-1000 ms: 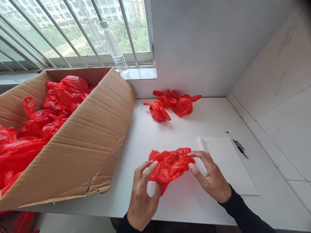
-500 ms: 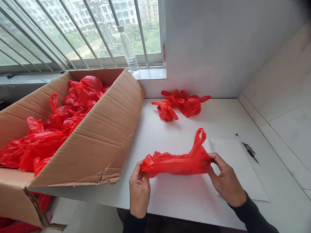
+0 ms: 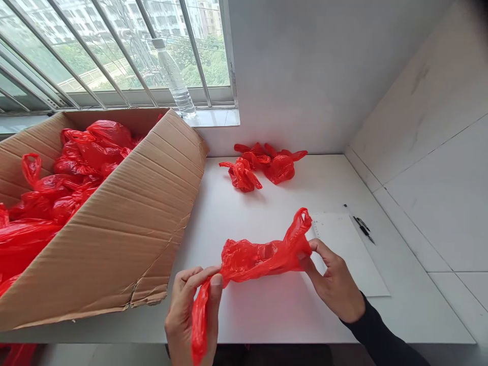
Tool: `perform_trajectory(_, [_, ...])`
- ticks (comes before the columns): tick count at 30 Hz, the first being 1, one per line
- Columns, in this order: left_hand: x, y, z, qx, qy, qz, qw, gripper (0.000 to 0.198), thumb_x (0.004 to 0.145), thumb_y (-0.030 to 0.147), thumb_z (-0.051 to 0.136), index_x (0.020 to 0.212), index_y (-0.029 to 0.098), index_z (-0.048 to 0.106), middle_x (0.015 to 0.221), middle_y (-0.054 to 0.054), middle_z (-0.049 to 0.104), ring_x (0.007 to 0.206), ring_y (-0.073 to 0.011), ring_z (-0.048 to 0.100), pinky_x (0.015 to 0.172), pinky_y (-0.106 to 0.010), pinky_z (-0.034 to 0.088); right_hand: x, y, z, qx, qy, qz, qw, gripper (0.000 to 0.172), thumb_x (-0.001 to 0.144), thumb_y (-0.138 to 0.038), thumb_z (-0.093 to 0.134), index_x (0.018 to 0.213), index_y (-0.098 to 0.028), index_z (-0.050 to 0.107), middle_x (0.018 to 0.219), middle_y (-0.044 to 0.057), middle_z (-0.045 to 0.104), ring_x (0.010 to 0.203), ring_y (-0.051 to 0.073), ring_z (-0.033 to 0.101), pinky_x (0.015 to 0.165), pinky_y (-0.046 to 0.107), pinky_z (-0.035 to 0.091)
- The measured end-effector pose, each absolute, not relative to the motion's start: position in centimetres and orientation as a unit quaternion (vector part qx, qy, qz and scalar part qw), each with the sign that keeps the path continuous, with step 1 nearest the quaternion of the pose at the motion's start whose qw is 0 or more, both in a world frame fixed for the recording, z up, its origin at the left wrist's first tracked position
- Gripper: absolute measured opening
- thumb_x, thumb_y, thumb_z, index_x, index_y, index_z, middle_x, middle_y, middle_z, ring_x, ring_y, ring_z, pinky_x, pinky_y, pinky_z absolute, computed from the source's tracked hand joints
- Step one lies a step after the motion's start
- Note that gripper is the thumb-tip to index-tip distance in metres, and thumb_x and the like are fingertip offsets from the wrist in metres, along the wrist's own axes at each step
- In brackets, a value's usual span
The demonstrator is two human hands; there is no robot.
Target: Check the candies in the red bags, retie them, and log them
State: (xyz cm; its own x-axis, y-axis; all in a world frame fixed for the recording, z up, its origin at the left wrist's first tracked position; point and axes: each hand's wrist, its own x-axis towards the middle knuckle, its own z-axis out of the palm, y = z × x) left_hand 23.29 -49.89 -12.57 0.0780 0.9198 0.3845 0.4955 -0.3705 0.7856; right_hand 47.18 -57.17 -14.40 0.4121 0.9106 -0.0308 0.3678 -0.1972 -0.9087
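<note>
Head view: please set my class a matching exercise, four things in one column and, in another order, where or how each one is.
1. Bottle
2. Cardboard box
3. White paper
4. Nearest red bag

A. Beside a black pen
B. Held in the left hand and right hand
C. On the windowsill
D. Filled with red bags

Pairs: 1-C, 2-D, 3-A, 4-B

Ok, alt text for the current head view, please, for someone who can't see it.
The left hand and right hand hold a red plastic bag between them over a white table. A cardboard box of red bags is at left; red bundles lie behind, paper at right.
</note>
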Motion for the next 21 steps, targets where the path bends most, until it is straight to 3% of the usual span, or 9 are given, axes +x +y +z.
perform_trajectory(8, [22.2,-49.1,-12.1,0.525,0.665,0.431,0.310,0.032,0.084,0.056,0.066,0.095,0.027,0.072,0.095,-0.001,0.072,0.088,-0.0209,0.066,0.077,-0.029,0.050,47.2,-57.4,-14.3,-0.713,-0.450,0.287,0.455,0.024,0.099,-0.047,0.049,0.092,-0.026,0.058,0.088,0.001,0.061,0.079,0.020,0.056,0.070,0.030,0.049])
perform_trajectory(13, [22.2,-48.8,-11.8,0.406,0.600,0.456,0.517,0.046,0.081,0.056,0.069,0.114,0.024,0.069,0.101,-0.005,0.075,0.095,-0.0243,0.070,0.081,-0.033,0.056,46.6,-58.4,-14.1,-0.701,-0.472,0.177,0.504,0.021,0.093,-0.036,0.061,0.111,-0.026,0.057,0.109,0.006,0.061,0.104,0.024,0.060,0.090,0.041,0.052])
perform_trajectory(16, [22.7,-49.0,-11.3,0.367,0.556,0.463,0.585,0.054,0.079,0.048,0.075,0.125,0.023,0.065,0.108,-0.007,0.075,0.102,-0.0250,0.070,0.088,-0.035,0.057,44.5,-59.1,-12.1,-0.612,-0.493,0.046,0.617,0.022,0.089,-0.019,0.063,0.108,-0.027,0.056,0.098,0.005,0.060,0.093,0.023,0.061,0.080,0.040,0.054])
perform_trajectory(18, [23.0,-49.2,-11.1,0.376,0.535,0.467,0.595,0.056,0.076,0.041,0.080,0.127,0.024,0.063,0.118,-0.007,0.072,0.106,-0.0256,0.069,0.092,-0.036,0.057,42.7,-59.0,-10.6,-0.529,-0.537,0.056,0.655,0.024,0.090,-0.009,0.056,0.105,-0.028,0.056,0.085,0.002,0.061,0.078,0.019,0.061,0.068,0.035,0.054])
perform_trajectory(21, [23.3,-49.3,-11.2,0.399,0.517,0.457,0.604,0.057,0.072,0.035,0.083,0.124,0.024,0.065,0.124,-0.009,0.069,0.105,-0.0254,0.069,0.088,-0.034,0.058,40.8,-57.7,-9.9,-0.505,-0.662,0.192,0.519,0.025,0.095,-0.009,0.047,0.109,-0.028,0.055,0.089,0.002,0.067,0.078,0.019,0.064,0.068,0.033,0.055])
